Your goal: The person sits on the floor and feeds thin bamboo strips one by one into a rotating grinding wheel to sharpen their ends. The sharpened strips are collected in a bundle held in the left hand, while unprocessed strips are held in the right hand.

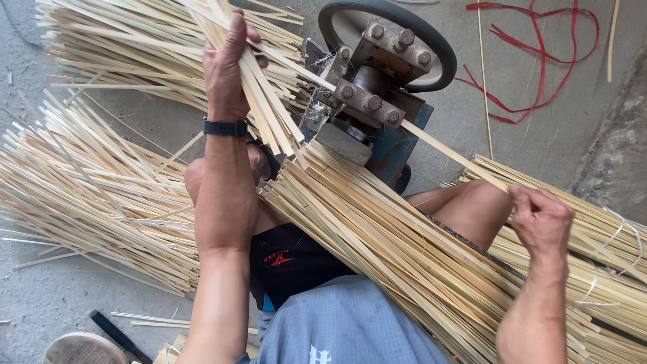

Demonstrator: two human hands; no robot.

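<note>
Many pale bamboo strips (87,195) are spread over the concrete floor (40,303) at the left, and beside them a fistful of strips (266,101) is gripped by the left hand (229,67), raised with a black wristband (225,127) on its wrist. At the middle, a blue metal machine (377,87) with a dark wheel (431,40) is seen, a thick bundle of strips (377,236) lying across the lap just below it. Farther right, a single strip (458,158) running from the machine is pinched in the closed right hand (539,219), with red cord (539,61) lying on the floor beyond.
</note>
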